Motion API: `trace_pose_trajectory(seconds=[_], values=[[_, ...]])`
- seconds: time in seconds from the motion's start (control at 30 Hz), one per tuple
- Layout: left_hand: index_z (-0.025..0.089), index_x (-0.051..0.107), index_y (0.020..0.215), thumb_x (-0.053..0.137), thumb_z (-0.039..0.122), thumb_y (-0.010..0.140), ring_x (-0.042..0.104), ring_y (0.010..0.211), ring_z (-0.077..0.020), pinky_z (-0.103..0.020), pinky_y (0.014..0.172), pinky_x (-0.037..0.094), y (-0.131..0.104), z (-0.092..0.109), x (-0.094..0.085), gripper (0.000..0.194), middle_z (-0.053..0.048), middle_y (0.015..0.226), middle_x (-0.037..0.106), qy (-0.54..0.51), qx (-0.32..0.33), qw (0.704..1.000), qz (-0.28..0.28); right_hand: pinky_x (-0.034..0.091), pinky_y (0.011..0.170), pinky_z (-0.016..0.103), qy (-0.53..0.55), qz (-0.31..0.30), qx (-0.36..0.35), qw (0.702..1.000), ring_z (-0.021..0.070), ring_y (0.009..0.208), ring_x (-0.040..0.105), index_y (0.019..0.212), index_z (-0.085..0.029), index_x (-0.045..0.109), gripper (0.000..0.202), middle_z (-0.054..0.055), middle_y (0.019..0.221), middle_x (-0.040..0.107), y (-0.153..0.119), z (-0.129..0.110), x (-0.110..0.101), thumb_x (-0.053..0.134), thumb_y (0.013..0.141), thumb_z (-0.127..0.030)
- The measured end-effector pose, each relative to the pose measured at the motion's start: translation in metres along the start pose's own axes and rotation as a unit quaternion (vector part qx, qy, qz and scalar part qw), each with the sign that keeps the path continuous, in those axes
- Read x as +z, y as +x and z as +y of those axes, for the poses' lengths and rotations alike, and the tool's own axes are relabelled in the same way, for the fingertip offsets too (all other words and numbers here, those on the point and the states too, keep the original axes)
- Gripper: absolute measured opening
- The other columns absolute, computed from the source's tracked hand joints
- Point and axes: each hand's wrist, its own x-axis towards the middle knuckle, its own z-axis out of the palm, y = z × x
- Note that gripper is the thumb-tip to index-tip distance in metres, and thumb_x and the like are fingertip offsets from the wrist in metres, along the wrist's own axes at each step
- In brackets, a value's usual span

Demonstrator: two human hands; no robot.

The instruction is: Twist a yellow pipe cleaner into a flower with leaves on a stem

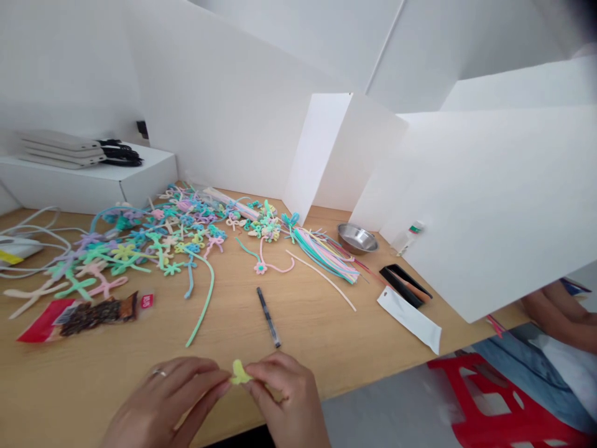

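Near the table's front edge, a small yellow fuzzy piece is pinched between my two hands. My left hand, with a ring on one finger, grips its left end between thumb and fingers. On the other side, my right hand holds the right end in a pinch. The piece has a raised loop in its middle. A black pen lies just beyond my hands. Farther up, a pink flower with a green centre and a long green fuzzy stem rest on the table.
Many pastel fuzzy shapes are heaped at left, beside a red snack packet. A stem bundle, metal bowl, black case and white packet lie right. Beyond the divider, a person's arm and red stool show.
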Motion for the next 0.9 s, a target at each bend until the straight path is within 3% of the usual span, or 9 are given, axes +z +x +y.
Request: trace_pose_trajectory(seconds=[0.07, 0.13, 0.2, 0.3, 0.4, 0.7, 0.9], values=[[0.038, 0.079, 0.081, 0.08, 0.032, 0.068, 0.072, 0.076, -0.022, -0.018, 0.074, 0.048, 0.004, 0.006, 0.011, 0.015, 0.002, 0.081, 0.081, -0.005, -0.017, 0.999, -0.049, 0.05, 0.068, 0.028, -0.039, 0.019, -0.011, 0.999, 0.0201, 0.075, 0.065, 0.1, -0.034, 0.075, 0.035, 0.001, 0.08, 0.069, -0.002, 0.001, 0.004, 0.064, 0.079, -0.008], [0.034, 0.079, 0.077, 0.076, 0.037, 0.072, 0.072, 0.074, -0.0225, -0.018, 0.069, 0.051, 0.006, 0.011, 0.018, 0.007, 0.0, 0.079, 0.08, -0.068, -0.104, 0.989, -0.081, 0.05, 0.065, 0.03, -0.082, 0.058, -0.033, 0.994, 0.0206, 0.071, 0.064, 0.105, -0.035, 0.073, 0.034, 0.002, 0.078, 0.068, -0.005, 0.005, 0.011, 0.059, 0.084, -0.013], [0.031, 0.078, 0.074, 0.073, 0.044, 0.073, 0.071, 0.074, -0.0238, -0.021, 0.067, 0.053, 0.006, 0.014, 0.022, 0.014, -0.001, 0.076, 0.079, -0.148, -0.201, 0.963, -0.102, 0.05, 0.062, 0.031, -0.123, 0.09, -0.061, 0.986, 0.0212, 0.069, 0.063, 0.112, -0.034, 0.07, 0.033, 0.003, 0.078, 0.067, -0.01, 0.009, 0.02, 0.053, 0.089, -0.018], [0.031, 0.079, 0.072, 0.079, 0.05, 0.064, 0.072, 0.08, -0.0263, -0.023, 0.071, 0.055, 0.006, 0.012, 0.029, 0.021, 0.0, 0.074, 0.08, -0.258, -0.296, 0.917, -0.067, 0.05, 0.063, 0.033, -0.171, 0.107, -0.086, 0.976, 0.0223, 0.07, 0.063, 0.122, -0.032, 0.063, 0.035, 0.005, 0.081, 0.068, -0.014, 0.01, 0.032, 0.048, 0.093, -0.019], [0.033, 0.081, 0.07, 0.084, 0.049, 0.057, 0.072, 0.08, -0.0258, -0.023, 0.07, 0.055, 0.006, 0.008, 0.034, 0.022, 0.001, 0.073, 0.08, -0.311, -0.318, 0.895, -0.037, 0.051, 0.064, 0.035, -0.189, 0.119, -0.087, 0.971, 0.0234, 0.072, 0.063, 0.125, -0.027, 0.06, 0.037, 0.007, 0.084, 0.067, -0.016, 0.007, 0.039, 0.044, 0.093, -0.017], [0.035, 0.082, 0.072, 0.082, 0.055, 0.055, 0.069, 0.09, -0.0288, -0.026, 0.079, 0.053, 0.008, 0.017, 0.033, 0.026, 0.001, 0.074, 0.081, -0.328, -0.336, 0.881, -0.057, 0.051, 0.058, 0.035, -0.25, 0.137, -0.085, 0.955, 0.0233, 0.067, 0.063, 0.124, -0.027, 0.061, 0.035, 0.008, 0.083, 0.065, -0.016, 0.006, 0.04, 0.038, 0.097, -0.023], [0.024, 0.081, 0.068, 0.089, 0.04, 0.052, 0.064, 0.067, -0.0164, -0.018, 0.063, 0.049, 0.003, 0.016, 0.049, 0.025, 0.001, 0.063, 0.077, -0.44, -0.403, 0.802, 0.003, 0.05, 0.059, 0.033, -0.196, 0.145, -0.074, 0.967, 0.0228, 0.069, 0.064, 0.126, -0.025, 0.059, 0.042, 0.007, 0.08, 0.062, -0.019, -0.001, 0.045, 0.041, 0.09, -0.014]])
